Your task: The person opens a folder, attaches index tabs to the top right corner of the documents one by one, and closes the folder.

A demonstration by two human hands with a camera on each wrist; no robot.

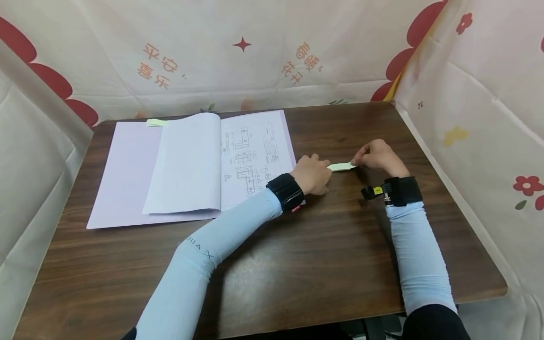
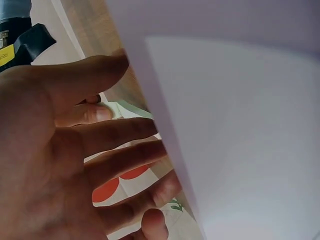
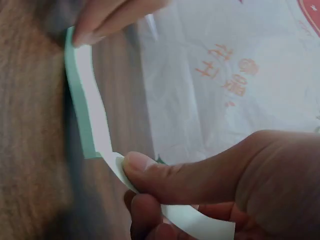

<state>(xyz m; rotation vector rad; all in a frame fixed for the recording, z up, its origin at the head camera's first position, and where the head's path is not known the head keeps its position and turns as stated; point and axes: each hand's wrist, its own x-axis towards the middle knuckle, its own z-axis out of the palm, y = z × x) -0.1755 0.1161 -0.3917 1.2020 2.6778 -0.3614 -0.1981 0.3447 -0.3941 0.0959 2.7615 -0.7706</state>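
A narrow pale green strip of sticky notes (image 1: 341, 167) stretches between the two hands near the table's right side. My right hand (image 1: 380, 158) pinches its right end between thumb and fingers; the right wrist view shows the light paper strip (image 3: 117, 170) bent up from a darker green layer (image 3: 80, 110). Fingertips of my left hand (image 1: 312, 174) rest on the strip's other end, and in the left wrist view its thumb stands apart from its fingers. Just left of that hand lies an open lilac folder (image 1: 123, 174) with a page of technical drawings (image 1: 255, 156).
A white sheet (image 1: 187, 165) is turned over onto the folder's left side. Another green sticky tab (image 1: 156, 123) shows at its top edge. The brown wooden table (image 1: 306, 274) meets printed cloth (image 1: 255, 71) at the back and at both sides.
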